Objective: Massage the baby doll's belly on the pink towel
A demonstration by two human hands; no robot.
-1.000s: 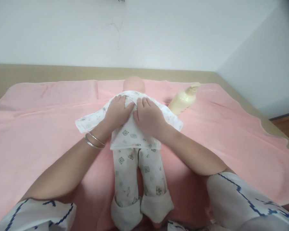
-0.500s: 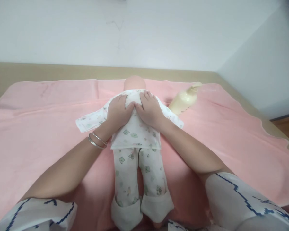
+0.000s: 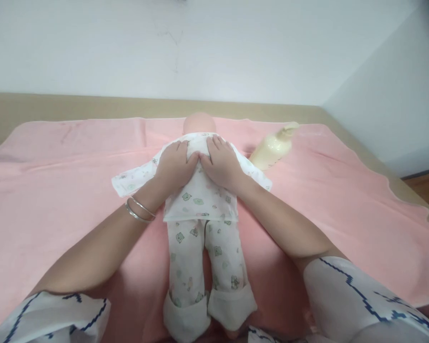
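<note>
A baby doll (image 3: 199,124) lies stretched out on a pink blanket, its bald head away from me and its legs toward me. It wears a white printed top (image 3: 196,202) with long sleeves and matching trousers (image 3: 186,257) with turned-up cuffs. My left hand (image 3: 175,164) rests flat on the left of the doll's upper back, fingers extended. On the right side, my right hand (image 3: 221,162) lies flat in the same way. The two thumbs meet near the middle. Neither hand grasps anything. The doll's face is hidden.
The pink blanket (image 3: 57,214) covers most of a tan padded surface (image 3: 93,107). A pale yellow pump bottle (image 3: 273,147) lies on its side to the right of the doll. White walls (image 3: 236,52) rise behind and at the right. Silver bangles (image 3: 139,209) circle my left wrist.
Both hands stay on the doll's back, nearly still. My left wrist and its bangles have shifted slightly to the left. The doll and the bottle look unmoved.
</note>
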